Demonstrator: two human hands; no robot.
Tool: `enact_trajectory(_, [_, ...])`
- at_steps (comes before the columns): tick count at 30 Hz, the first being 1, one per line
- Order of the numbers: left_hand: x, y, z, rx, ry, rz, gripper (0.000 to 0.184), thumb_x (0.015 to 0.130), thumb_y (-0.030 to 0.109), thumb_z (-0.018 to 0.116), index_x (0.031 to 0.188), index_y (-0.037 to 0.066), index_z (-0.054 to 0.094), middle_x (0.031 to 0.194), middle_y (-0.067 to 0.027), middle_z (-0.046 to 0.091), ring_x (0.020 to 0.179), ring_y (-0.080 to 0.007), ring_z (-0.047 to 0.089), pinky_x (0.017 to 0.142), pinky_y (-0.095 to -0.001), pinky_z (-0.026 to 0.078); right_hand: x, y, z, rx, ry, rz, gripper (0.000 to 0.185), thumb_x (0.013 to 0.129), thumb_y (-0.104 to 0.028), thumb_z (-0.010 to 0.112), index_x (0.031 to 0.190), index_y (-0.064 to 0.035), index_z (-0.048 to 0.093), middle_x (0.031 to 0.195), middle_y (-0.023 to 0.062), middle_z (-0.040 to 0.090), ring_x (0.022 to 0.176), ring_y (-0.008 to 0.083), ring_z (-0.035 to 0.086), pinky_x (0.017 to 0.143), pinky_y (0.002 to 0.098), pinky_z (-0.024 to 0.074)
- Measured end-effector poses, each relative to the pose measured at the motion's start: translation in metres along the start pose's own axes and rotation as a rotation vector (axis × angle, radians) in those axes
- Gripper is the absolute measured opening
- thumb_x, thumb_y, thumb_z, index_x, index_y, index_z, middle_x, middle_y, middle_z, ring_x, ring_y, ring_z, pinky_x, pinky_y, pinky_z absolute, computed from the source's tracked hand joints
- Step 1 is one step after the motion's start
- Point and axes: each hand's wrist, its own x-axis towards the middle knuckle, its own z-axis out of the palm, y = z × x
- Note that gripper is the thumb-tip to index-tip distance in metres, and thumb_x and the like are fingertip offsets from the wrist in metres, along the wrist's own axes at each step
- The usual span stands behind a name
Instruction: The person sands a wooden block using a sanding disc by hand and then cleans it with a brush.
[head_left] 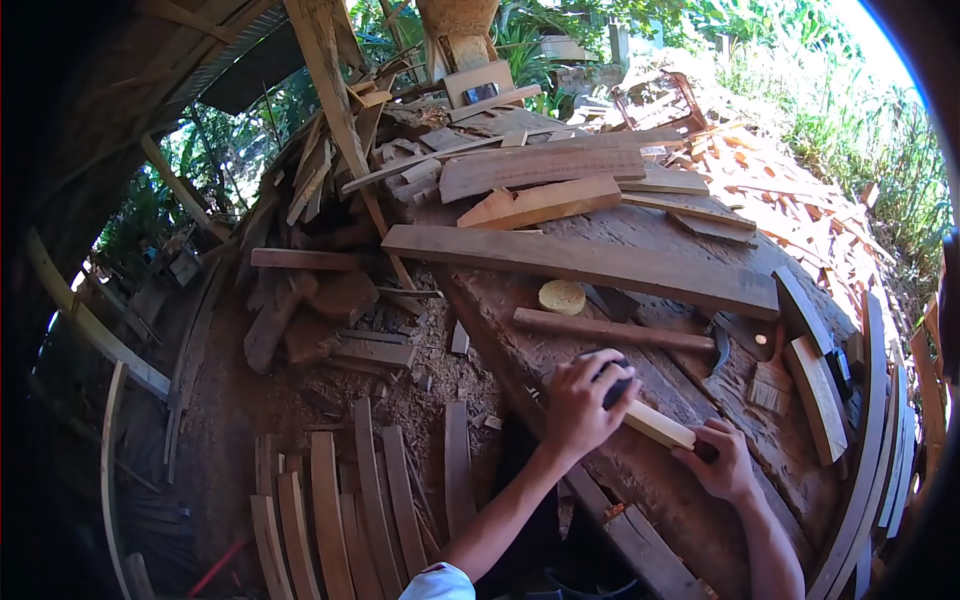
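The pale wood piece point(660, 427) is above the near part of the workbench point(650, 495), between the person's two hands. It is narrow and straight, and its long axis slants across the view from upper left to lower right. One end points toward the right hand point(718, 458); the other runs in under the left hand point(588, 400) and is hidden there. Whether its underside touches the bench cannot be told.

The right hand's thumb and fingers are clamped on the lower-right end. The left hand's fingers are bent around a dark rounded object point(617, 382), gripping it at the piece's upper-left part; the hand covers the contact between the two.

Just beyond the hands lies a hammer point(620, 329), its handle nearer to crosswise than the piece, its head toward the right. A round yellow disc point(562, 296) sits just behind the handle, and a brush point(770, 383) lies right of the hammer head, bristles toward the person. Behind these, a long dark plank point(580, 268) crosses the bench. More boards point(545, 165) are stacked farther back. Left of the bench, a row of wood strips point(327, 500) stands near the person, and wood scraps point(770, 190) cover the ground at far right.
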Motion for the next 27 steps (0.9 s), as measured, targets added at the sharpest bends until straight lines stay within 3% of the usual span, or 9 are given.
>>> enact_trajectory(2, [0.002,-0.006,0.002,0.134,0.108,-0.12,0.017,0.098,0.031,0.074,0.101,0.013,0.074,0.12,-0.0038,0.071,0.111,-0.0221,0.068,0.091,-0.0421,0.046,-0.002,-0.001,0.001,-0.022,0.012,-0.008,0.026,0.084,-0.021,0.087,0.106,-0.0074,0.08,0.071,0.0063,0.058,0.063,0.0232,0.056,0.061,0.0367,0.0456])
enact_trajectory(5, [-0.01,0.041,0.022,-0.045,0.025,0.043,0.018,0.097,0.031,0.075,0.101,0.014,0.072,0.12,-0.003,0.071,0.113,-0.0207,0.068,0.091,-0.0411,0.046,0.0,0.006,0.002,0.021,-0.007,0.018,0.027,0.084,-0.022,0.087,0.106,-0.0076,0.08,0.072,0.0064,0.058,0.063,0.0233,0.057,0.062,0.0375,0.0458])
enact_trajectory(7, [-0.02,0.06,0.026,-0.086,-0.01,0.112,0.018,0.096,0.031,0.076,0.102,0.014,0.072,0.12,-0.0027,0.071,0.112,-0.0205,0.069,0.091,-0.0405,0.047,-0.004,0.033,0.009,-0.029,0.029,-0.189,0.029,0.083,-0.024,0.087,0.107,-0.0085,0.081,0.073,0.0068,0.059,0.064,0.0238,0.058,0.063,0.0382,0.0466])
enact_trajectory(9, [-0.02,0.061,0.026,-0.134,-0.057,0.189,0.019,0.096,0.031,0.076,0.103,0.015,0.072,0.121,-0.0024,0.071,0.111,-0.0203,0.07,0.091,-0.04,0.047,-0.004,0.026,0.005,-0.04,0.011,-0.145,0.03,0.083,-0.024,0.087,0.109,-0.0091,0.081,0.073,0.0069,0.06,0.065,0.0242,0.058,0.064,0.0382,0.047])
enact_trajectory(13, [-0.002,0.004,-0.004,0.014,0.082,0.046,0.017,0.095,0.031,0.078,0.097,0.015,0.072,0.118,-0.0022,0.073,0.106,-0.0215,0.071,0.089,-0.0399,0.048,-0.001,-0.002,-0.002,-0.022,-0.009,-0.011,0.032,0.083,-0.023,0.087,0.112,-0.0101,0.081,0.073,0.0066,0.061,0.066,0.0246,0.059,0.066,0.038,0.0479])
enact_trajectory(17, [0.003,-0.018,-0.008,0.125,0.187,-0.08,0.015,0.094,0.027,0.078,0.094,0.014,0.071,0.115,-0.0015,0.073,0.105,-0.0221,0.07,0.089,-0.0424,0.047,0.0,-0.002,0.0,-0.032,0.007,-0.029,0.033,0.083,-0.023,0.087,0.113,-0.01,0.081,0.073,0.0061,0.061,0.066,0.0244,0.059,0.066,0.0377,0.0479])
enact_trajectory(20, [-0.011,0.031,0.014,-0.021,0.03,-0.014,0.015,0.095,0.027,0.078,0.098,0.014,0.07,0.119,-0.0021,0.071,0.11,-0.0211,0.068,0.094,-0.04,0.045,-0.002,0.002,0.002,0.014,-0.002,0.029,0.03,0.083,-0.023,0.087,0.11,-0.0095,0.081,0.073,0.0063,0.061,0.066,0.0244,0.059,0.066,0.0379,0.0475])
enact_trajectory(23, [-0.028,0.064,0.026,-0.148,-0.078,0.179,0.02,0.093,0.031,0.08,0.103,0.015,0.072,0.124,-0.0016,0.07,0.114,-0.0196,0.067,0.095,-0.0381,0.045,-0.006,0.023,0.005,-0.029,0.01,-0.093,0.027,0.084,-0.023,0.086,0.105,-0.0082,0.08,0.074,0.0063,0.06,0.067,0.0241,0.059,0.065,0.0379,0.0471])
enact_trajectory(27, [-0.017,0.038,0.006,-0.197,-0.081,0.19,0.02,0.091,0.029,0.082,0.102,0.015,0.074,0.123,-0.0019,0.071,0.112,-0.0197,0.068,0.095,-0.0389,0.047,-0.004,0.009,0.001,-0.015,0.004,-0.083,0.025,0.085,-0.024,0.086,0.102,-0.0068,0.08,0.074,0.0061,0.06,0.067,0.0239,0.059,0.065,0.0385,0.0465])
